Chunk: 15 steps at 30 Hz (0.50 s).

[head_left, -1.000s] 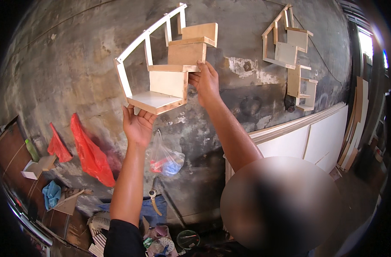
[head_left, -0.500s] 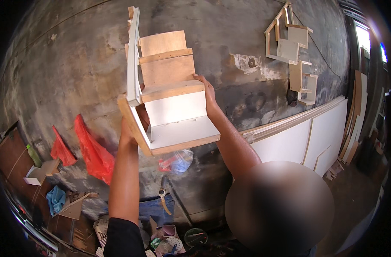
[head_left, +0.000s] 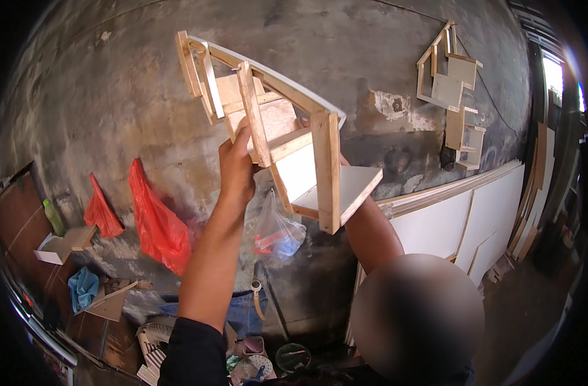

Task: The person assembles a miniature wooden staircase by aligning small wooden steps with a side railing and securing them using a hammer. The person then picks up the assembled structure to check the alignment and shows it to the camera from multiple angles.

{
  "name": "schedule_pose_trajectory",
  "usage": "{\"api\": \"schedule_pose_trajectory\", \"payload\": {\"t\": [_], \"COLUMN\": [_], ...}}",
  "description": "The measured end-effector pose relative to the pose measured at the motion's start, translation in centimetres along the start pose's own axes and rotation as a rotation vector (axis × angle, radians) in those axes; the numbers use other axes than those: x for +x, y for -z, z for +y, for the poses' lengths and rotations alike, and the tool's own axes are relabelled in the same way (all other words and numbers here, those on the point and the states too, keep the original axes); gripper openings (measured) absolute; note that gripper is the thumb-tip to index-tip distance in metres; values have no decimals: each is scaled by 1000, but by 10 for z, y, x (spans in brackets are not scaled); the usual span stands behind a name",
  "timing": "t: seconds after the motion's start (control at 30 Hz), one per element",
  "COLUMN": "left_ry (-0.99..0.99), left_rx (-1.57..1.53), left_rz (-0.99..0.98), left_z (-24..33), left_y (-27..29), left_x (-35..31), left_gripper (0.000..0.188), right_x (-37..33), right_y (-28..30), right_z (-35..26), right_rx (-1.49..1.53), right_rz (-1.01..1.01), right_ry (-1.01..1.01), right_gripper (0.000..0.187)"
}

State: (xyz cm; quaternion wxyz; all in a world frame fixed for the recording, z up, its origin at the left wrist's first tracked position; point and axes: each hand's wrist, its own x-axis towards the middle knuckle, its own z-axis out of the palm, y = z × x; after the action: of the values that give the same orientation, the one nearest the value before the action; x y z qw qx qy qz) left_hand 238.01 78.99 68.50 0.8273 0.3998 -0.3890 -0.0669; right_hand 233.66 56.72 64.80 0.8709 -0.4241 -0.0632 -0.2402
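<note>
Raised before the wall is a small stepped wooden shelf, tilted, with white inner faces, bare wood edges and slats along one side. My left hand is closed round its slatted left side, with the thumb up near an upright slat. My right hand supports the shelf from the far right side; most of that hand is hidden behind the panels, and just a bit of finger shows over a step. A similar stepped wooden shelf hangs on the wall at the upper right.
Red plastic bags and a clear bag hang on the grey wall. White boards lean at the right. A green bottle and a blue cloth are at the left. A blurred round patch covers the lower right.
The shelf has turned so its slatted side faces me, and its lower end has swung right. My left hand has moved right and up with it, coming into clearer sight.
</note>
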Motion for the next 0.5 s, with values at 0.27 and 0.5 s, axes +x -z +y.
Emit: {"api": "schedule_pose_trajectory", "payload": {"t": [0.27, 0.5], "left_ry": [-222, -448], "left_rx": [36, 404], "left_rz": [221, 449], "left_z": [-5, -16], "left_y": [-9, -7], "left_x": [23, 81], "left_gripper": [48, 45], "right_x": [-72, -60], "right_y": [11, -5], "right_z": [-17, -8], "right_rx": [-319, -521], "right_rz": [353, 11], "right_ry": [558, 835], "right_gripper": [65, 62]}}
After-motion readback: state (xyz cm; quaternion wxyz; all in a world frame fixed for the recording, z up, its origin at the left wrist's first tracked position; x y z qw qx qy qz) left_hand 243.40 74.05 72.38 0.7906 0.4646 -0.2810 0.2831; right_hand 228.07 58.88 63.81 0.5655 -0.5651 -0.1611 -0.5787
